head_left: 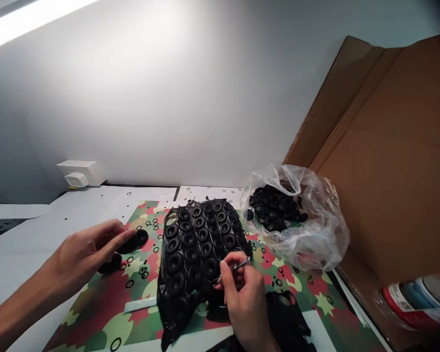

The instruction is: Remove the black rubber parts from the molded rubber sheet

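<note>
A black moulded rubber sheet (pixel 198 244) with rows of round ringed parts lies in the middle, its lower edge torn and ragged. Over its lower right part, my right hand (pixel 242 293) is closed round a slim metal tool (pixel 241 264) that looks like tweezers; its tip is at the sheet. To the left, my left hand (pixel 99 244) has thumb and fingers pinched together at a black rubber ring (pixel 142 237). Whether that ring is lifted is hard to see. More black round pieces (pixel 110 265) lie beneath that hand.
A clear plastic bag (pixel 315 220) full of black round pieces (pixel 276 208) stands at the back right. Black rubber scrap (pixel 289 318) lies near the right wrist. Small thin rings dot the camouflage-patterned mat (pixel 102 313). Cardboard (pixel 392 161) and a labelled plastic jar (pixel 418 303) are at right.
</note>
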Tool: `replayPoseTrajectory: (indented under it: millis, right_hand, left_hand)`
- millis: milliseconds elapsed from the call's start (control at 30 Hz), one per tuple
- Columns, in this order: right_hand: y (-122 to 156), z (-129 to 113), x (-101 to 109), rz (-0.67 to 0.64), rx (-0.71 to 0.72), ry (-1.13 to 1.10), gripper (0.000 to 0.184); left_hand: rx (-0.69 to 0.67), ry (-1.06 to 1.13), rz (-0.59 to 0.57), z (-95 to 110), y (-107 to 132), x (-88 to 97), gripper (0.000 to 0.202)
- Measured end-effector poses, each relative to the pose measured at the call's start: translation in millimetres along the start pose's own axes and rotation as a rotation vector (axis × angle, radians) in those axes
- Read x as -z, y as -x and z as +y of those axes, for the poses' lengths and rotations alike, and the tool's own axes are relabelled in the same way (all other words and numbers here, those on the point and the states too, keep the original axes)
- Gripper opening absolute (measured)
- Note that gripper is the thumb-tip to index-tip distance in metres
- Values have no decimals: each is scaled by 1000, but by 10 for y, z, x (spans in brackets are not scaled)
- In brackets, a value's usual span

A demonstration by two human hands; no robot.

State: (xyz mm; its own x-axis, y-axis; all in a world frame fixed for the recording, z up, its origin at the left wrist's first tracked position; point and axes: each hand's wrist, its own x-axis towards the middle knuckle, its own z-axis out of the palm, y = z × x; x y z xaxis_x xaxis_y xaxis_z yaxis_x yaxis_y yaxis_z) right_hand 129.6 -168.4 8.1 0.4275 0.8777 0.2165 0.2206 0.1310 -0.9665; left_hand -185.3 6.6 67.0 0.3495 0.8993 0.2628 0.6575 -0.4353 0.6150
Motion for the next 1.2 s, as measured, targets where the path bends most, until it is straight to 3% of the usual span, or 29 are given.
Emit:
replayPoseTrajectory:
  millis: [100, 200, 400, 500, 633, 733, 833, 1000, 1200]
  right_hand:
    - [-16, -31, 49, 102, -18, -61, 40]
    - [-31, -70, 94, 139, -9, -169, 40]
    - [24, -67, 81, -210, -26, -226, 36]
    - [48, -57, 54, -260, -101, -201, 37]
    - [46, -70, 34, -229, -196, -243, 41]
    - [40, -76, 31, -229, -229, -269, 44]
    - [40, -70, 31, -231, -245, -270, 45]
    - [40, -62, 38, -227, -265, -263, 45]
    - [68, -93, 59, -241, -223, -231, 38]
  left_hand:
    - [-23, -103, -178, -90, 100, -58, 46]
    - [-102, -145, -207, -85, 187, -106, 46]
    - [-230, -146, 6, 132, 420, -189, 29]
    - [-309, -125, -74, 351, 661, -366, 19]
    - [-416, -80, -102, 650, 970, -786, 13]
    - [-385, -59, -91, 741, 1093, -1073, 18]
    - [-337, -21, -69, 733, 1140, -1224, 19]
    - [-312, -7, 16, 749, 1164, -1297, 23]
    - [-289, -111, 68, 912, 1183, -1362, 20]
